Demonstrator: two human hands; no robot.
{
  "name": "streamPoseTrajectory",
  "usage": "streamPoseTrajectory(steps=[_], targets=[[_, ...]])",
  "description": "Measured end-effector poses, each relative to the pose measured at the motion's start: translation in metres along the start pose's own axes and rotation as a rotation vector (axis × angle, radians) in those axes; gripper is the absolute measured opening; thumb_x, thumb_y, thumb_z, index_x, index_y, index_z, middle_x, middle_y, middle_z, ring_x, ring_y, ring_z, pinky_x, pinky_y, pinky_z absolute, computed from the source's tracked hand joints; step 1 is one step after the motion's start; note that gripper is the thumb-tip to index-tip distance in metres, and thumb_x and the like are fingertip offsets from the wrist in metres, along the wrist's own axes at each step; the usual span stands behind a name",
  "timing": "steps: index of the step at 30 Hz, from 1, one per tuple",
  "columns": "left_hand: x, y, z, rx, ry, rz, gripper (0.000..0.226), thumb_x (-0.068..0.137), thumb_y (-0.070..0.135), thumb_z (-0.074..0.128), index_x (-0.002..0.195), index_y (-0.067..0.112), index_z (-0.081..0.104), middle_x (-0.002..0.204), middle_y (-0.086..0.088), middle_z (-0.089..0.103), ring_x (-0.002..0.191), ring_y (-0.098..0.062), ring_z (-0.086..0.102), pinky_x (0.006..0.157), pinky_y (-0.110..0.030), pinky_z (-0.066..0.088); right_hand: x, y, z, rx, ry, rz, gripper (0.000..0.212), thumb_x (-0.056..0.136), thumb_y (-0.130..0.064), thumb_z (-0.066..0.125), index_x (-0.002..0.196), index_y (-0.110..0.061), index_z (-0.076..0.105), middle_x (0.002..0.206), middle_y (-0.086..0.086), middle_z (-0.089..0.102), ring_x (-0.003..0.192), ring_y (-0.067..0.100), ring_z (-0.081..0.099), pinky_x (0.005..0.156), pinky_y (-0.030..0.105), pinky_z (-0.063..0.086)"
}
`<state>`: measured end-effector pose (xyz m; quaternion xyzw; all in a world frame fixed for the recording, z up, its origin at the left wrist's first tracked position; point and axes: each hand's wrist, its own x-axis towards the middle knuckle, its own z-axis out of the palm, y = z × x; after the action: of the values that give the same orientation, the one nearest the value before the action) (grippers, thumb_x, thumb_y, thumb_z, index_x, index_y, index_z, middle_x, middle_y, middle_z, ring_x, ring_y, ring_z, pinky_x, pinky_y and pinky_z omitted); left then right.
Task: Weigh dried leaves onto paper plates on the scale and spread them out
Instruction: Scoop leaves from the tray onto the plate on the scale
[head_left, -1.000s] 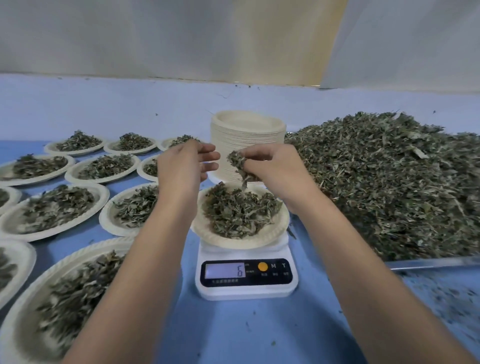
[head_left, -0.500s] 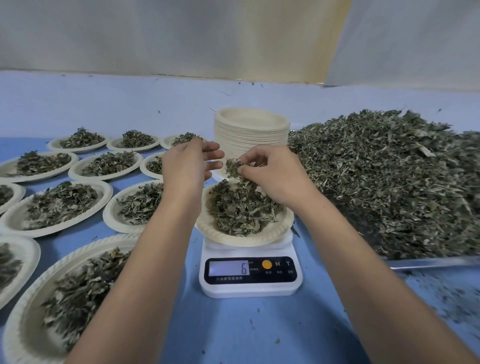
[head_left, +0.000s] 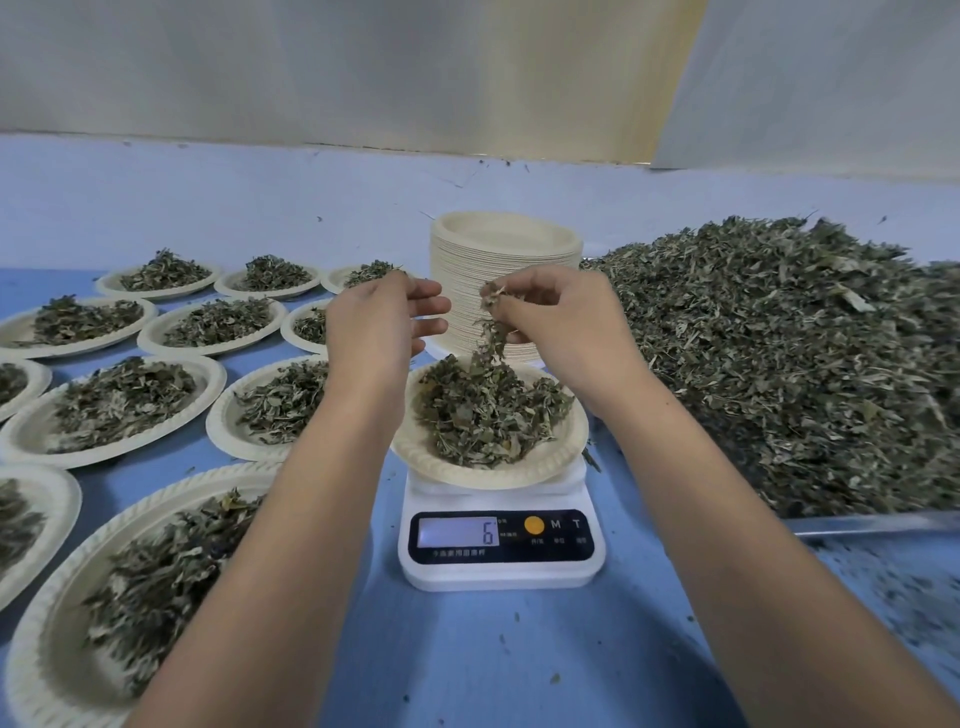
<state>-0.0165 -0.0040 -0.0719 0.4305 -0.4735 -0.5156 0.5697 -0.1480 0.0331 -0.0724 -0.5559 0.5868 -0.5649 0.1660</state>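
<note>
Blue table (head_left: 467, 649), pale wall (head_left: 311, 67) behind. White scale (head_left: 501, 545) sits centre, display (head_left: 460, 531) reads 6. One plate (head_left: 519, 470) is on the scale, with a heap of leaves (head_left: 483, 415) in its middle, not spread to the rim.

Right hand (head_left: 561, 322) is above the plate's far side, fingers curled, pinching a clump (head_left: 493, 312) of dried leaves. Strands hang from the clump down to the heap; can't tell if they touch it.

Left hand (head_left: 379, 327) hovers over the plate's left rim, fingers roughly straight and relaxed, gripping nothing.

Stack (head_left: 504, 244) of blank plates stands just behind the scale, partly hidden by both hands. Big loose pile (head_left: 779, 364) of the same dried leaves is on the right, on a metal tray (head_left: 872, 522) whose front edge shows. Leaf crumbs scattered on the table in front of the tray.

Filled plates (head_left: 119, 405) cover the table on the left in rows, each with its own heap, nearest one partly under the left forearm.
</note>
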Motion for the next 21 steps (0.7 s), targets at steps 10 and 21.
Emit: streamPoseTrajectory(steps=[10, 21], targets=[[0.0012, -0.0010, 0.0009, 0.001, -0.010, 0.005, 0.025, 0.089, 0.013, 0.044, 0.078, 0.012, 0.067, 0.060, 0.007, 0.069, 0.048, -0.006, 0.058, 0.054, -0.019, 0.041, 0.0009, -0.0007, 0.0006, 0.089, 0.051, -0.005, 0.015, 0.082, -0.008, 0.069, 0.081, -0.022, 0.070, 0.076, 0.007, 0.071, 0.064, 0.010, 0.060, 0.079, 0.049, 0.056], [0.0019, -0.0025, 0.0014, 0.002, -0.012, 0.008, 0.026, 0.089, 0.013, 0.044, 0.077, 0.013, 0.067, 0.059, 0.006, 0.068, 0.047, -0.005, 0.059, 0.050, -0.017, 0.040, -0.0022, -0.0047, 0.0011, 0.101, -0.033, -0.008, 0.018, 0.088, -0.015, 0.065, 0.075, -0.027, 0.067, 0.074, -0.006, 0.071, 0.066, 0.007, 0.062, 0.065, 0.025, 0.052]])
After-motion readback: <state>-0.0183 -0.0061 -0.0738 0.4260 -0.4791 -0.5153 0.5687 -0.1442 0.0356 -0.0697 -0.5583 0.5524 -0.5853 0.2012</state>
